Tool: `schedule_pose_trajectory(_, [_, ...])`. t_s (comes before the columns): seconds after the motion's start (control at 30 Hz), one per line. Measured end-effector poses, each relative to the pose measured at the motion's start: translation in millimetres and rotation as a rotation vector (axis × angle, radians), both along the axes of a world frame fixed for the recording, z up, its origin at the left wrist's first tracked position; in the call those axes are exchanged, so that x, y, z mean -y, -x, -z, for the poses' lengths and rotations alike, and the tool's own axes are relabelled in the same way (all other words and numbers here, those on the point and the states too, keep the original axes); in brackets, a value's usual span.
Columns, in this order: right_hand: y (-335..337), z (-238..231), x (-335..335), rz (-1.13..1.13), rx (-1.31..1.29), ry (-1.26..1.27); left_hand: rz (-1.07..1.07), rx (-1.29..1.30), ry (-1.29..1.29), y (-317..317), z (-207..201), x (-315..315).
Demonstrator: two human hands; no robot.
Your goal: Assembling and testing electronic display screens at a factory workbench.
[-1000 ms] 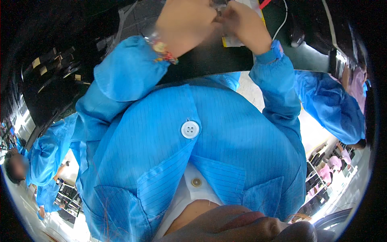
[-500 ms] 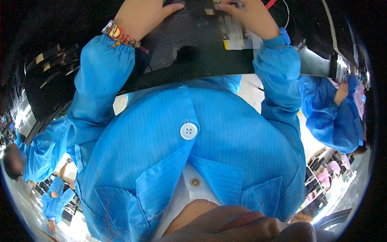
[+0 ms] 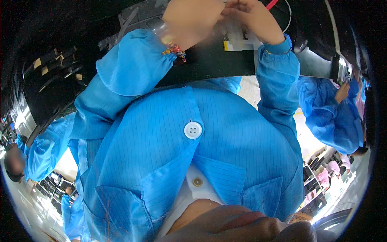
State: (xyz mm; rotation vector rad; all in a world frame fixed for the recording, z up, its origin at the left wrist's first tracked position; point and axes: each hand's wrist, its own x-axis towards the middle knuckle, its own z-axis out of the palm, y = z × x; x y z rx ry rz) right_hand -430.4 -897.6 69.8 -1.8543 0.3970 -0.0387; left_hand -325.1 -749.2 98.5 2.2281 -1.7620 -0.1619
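Note:
My left hand [image 3: 193,20] is at the top of the head view, smeared by motion, its fingers hidden or cut off, so its grip cannot be told. Close against it, my right hand [image 3: 256,20] has its fingers bent and pressed together; whatever is between them is too small or hidden to make out. Below the right hand lies a flat whitish piece with dark parts and a yellow edge [image 3: 236,43] on the black work surface [image 3: 205,64]. Dark flat panels [image 3: 141,16] with shiny film lie left of my left hand.
A red thin object [image 3: 272,4] and a white cable [image 3: 290,18] lie beyond my right hand. Right of my wrist is a small black rounded object [image 3: 301,46]. Several dark pieces with tan patches [image 3: 48,66] lie far left. People in blue sit on both sides, one sleeve [image 3: 322,109] at right.
My left hand has swung right, from over the dark panels to beside my right hand. My right hand has stayed near the yellow-edged piece, its fingers now more bent.

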Motion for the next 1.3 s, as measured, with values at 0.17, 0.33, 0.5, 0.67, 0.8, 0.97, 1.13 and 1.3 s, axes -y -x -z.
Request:
schedule_pose_trajectory(0.17, [1, -4, 4, 0.108, -0.120, -0.140, 0.056, 0.089, -0.091, -9, 1, -9])
schedule_pose_trajectory(0.33, [3, 1, 11, 0.083, -0.119, -0.152, 0.029, 0.089, -0.138, -6, -3, -10])
schedule_pose_trajectory(0.5, [3, 1, 11, 0.075, -0.130, -0.119, 0.019, 0.046, -0.085, -6, 3, -9])
schedule_pose_trajectory(0.67, [5, 1, 10, 0.068, -0.115, -0.116, 0.008, -0.001, -0.142, -5, -7, -7])
schedule_pose_trajectory(0.8, [3, 0, 9, 0.068, -0.122, -0.097, 0.004, 0.011, -0.154, -5, -5, -5])
schedule_pose_trajectory(0.97, [3, 0, 10, 0.063, -0.123, -0.157, 0.019, 0.032, -0.095, -6, 0, -6])
schedule_pose_trajectory(1.13, [3, 2, 10, 0.068, -0.124, -0.145, 0.018, 0.027, -0.088, -5, -1, -5])
schedule_pose_trajectory(1.3, [2, 0, 9, 0.066, -0.127, -0.135, 0.033, -0.006, -0.087, -7, 3, -5])
